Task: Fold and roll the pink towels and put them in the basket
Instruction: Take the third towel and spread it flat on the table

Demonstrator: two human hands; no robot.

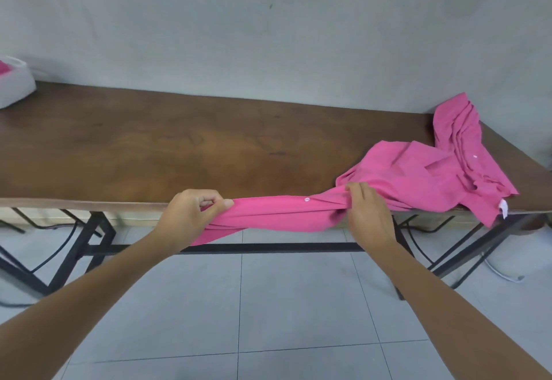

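Note:
A pink towel (277, 213) is stretched along the front edge of the brown table (167, 152), partly hanging off it. My left hand (191, 215) grips its left end with curled fingers. My right hand (367, 212) pinches the cloth further right, where it bunches. Behind that lies a crumpled heap of pink towels (433, 170) on the table's right end, one corner drooping over the edge. The white basket (15, 86) stands at the far left of the table, cut off by the frame, with something pink inside.
A grey wall runs right behind the table. Black metal legs and a crossbar (268, 247) stand under it on a pale tiled floor. A white cable (504, 275) lies on the floor at the right.

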